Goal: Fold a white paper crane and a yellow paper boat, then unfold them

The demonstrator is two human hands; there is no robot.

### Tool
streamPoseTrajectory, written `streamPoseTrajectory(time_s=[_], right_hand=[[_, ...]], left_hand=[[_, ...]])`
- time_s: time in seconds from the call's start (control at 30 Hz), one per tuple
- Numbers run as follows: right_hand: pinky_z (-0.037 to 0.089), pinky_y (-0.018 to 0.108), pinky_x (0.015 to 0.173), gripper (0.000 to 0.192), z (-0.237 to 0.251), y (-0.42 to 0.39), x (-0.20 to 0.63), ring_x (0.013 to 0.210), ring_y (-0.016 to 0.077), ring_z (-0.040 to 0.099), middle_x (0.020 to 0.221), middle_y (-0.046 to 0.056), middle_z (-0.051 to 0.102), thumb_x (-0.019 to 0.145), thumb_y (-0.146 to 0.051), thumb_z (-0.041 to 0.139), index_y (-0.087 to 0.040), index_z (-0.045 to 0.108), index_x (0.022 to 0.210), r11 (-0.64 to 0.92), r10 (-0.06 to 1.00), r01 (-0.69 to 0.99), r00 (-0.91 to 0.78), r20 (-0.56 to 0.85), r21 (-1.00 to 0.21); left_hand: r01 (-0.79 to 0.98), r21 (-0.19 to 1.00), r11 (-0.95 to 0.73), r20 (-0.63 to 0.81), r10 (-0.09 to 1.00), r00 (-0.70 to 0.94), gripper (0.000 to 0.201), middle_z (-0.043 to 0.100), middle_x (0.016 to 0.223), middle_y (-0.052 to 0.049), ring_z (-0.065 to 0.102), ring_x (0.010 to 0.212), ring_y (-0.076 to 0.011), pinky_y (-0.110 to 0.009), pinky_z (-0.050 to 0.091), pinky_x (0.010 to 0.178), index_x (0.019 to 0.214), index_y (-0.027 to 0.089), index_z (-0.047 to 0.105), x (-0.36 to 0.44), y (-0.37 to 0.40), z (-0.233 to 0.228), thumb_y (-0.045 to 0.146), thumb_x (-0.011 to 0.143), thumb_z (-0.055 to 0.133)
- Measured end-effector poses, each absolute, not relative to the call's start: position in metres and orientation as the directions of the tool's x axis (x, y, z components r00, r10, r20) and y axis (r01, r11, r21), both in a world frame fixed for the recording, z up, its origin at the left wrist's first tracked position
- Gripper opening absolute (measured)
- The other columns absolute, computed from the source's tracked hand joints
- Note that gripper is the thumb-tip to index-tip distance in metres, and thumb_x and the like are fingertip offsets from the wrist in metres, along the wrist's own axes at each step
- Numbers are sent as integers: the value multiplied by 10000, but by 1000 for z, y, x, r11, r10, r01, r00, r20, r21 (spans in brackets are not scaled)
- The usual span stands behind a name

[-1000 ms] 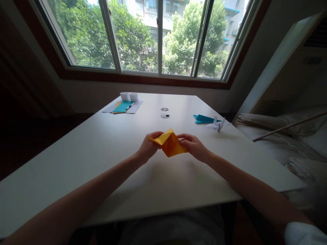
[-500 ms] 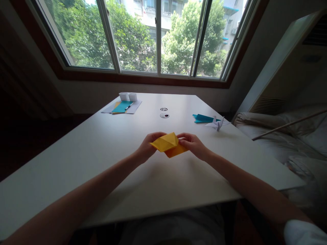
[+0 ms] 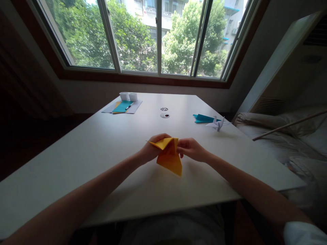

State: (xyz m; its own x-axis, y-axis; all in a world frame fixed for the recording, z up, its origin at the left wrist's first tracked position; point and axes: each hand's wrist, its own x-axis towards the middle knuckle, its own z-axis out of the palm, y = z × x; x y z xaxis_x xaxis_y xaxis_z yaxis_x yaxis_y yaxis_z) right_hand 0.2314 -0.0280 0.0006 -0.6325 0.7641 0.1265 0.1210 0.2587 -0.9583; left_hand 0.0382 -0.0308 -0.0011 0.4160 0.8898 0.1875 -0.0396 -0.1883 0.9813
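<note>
1. I see the folded orange paper [image 3: 170, 154] held between both hands above the middle of the tabletop [image 3: 102, 153], its lower point hanging toward the near edge and seeming to touch the surface.
2. My left hand [image 3: 150, 149] has its fingers closed on the paper's left upper flap, which lies flat and sticks out in a thin point to the left.
3. My right hand [image 3: 190, 149] has its fingers pinched shut on the paper's upper right corner; the two hands are close together, with only the paper between them.
4. Bare tabletop lies all round the hands, widest toward the left edge and the near edge.
5. Toward the far right edge lie a teal folded paper [image 3: 203, 118] and, touching it, a white paper crane [image 3: 217, 124], well apart from the hands.
6. Near the far left corner sit a stack of paper sheets [image 3: 122, 106] with a pen [image 3: 129, 106] on it and two small white cups [image 3: 128, 96] just behind.
7. Two round cable ports [image 3: 165, 113] lie between the hands and the far edge.
8. The fingertips behind the paper are hidden, and I cannot make out its inner folds.
</note>
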Motion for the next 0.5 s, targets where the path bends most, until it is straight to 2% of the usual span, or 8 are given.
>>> streamPoseTrajectory(time_s=[0.1, 0.3, 0.5], right_hand=[[473, 238, 569, 261, 1, -31, 230, 601, 104, 557, 722, 21, 615, 780, -374, 551, -137, 632, 852, 311, 757, 165, -639, 139, -936], [468, 241, 558, 265, -2, -31, 228, 605, 115, 559, 695, 22, 597, 811, -340, 468, -127, 624, 820, 322, 793, 258, -599, 111, -911], [432, 224, 514, 211, 2, -33, 229, 583, 111, 524, 684, 20, 592, 796, -283, 470, -135, 618, 776, 460, 795, 342, -569, 209, -819]], left_hand=[[-65, 981, -181, 191, 885, 424, 201, 584, 735, -5, 526, 649, -114, -210, 408, 576, 791, 140, 599, 39, -29, -5, 207, 626, 694], [-125, 977, -172, 211, 868, 450, 228, 587, 741, -13, 521, 653, -114, -211, 409, 579, 792, 136, 620, 39, -26, -9, 221, 603, 717], [-128, 980, -150, 193, 867, 459, 231, 592, 751, -20, 527, 653, -115, -208, 406, 577, 795, 135, 624, 37, -30, -3, 262, 624, 712]])
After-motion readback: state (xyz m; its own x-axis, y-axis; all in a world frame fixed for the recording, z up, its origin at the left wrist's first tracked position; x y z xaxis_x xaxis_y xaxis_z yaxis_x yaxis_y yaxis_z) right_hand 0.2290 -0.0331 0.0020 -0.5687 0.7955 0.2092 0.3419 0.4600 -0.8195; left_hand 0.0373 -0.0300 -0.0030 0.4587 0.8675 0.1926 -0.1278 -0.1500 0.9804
